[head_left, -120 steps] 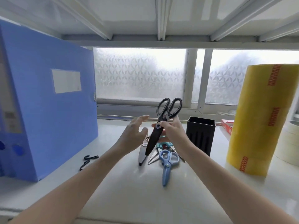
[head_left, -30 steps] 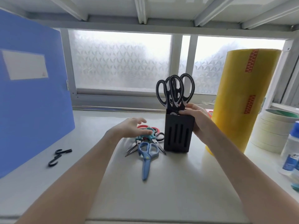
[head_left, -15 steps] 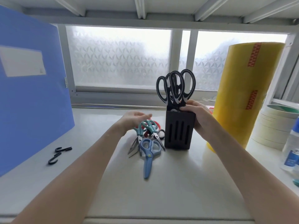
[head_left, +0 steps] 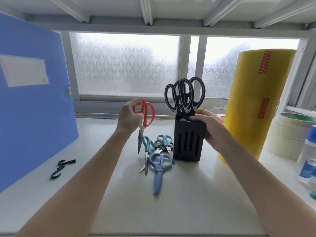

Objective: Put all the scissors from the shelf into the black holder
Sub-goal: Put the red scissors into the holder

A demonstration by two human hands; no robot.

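A black slotted holder point(head_left: 188, 142) stands on the white shelf with two black-handled scissors point(head_left: 184, 96) upright in it. My right hand point(head_left: 207, 124) grips the holder's top right rim. My left hand point(head_left: 129, 117) holds red-handled scissors point(head_left: 145, 115) by the handles, blades pointing down, lifted above the shelf left of the holder. Below them lie two teal-handled scissors point(head_left: 148, 146) point(head_left: 165, 140) and blue-handled scissors point(head_left: 159, 166) in a loose pile, touching the holder's front left.
A blue file box point(head_left: 32, 100) stands at the left with two black hooks point(head_left: 59, 168) beside it. A tall yellow tape roll point(head_left: 256, 103) stands right of the holder, then stacked white tape rolls point(head_left: 289, 135) and a bottle point(head_left: 307, 156). A frosted window is behind.
My left hand has picked the red-handled scissors out of the pile and raised them. My right hand stays on the holder, which holds the two black scissors.
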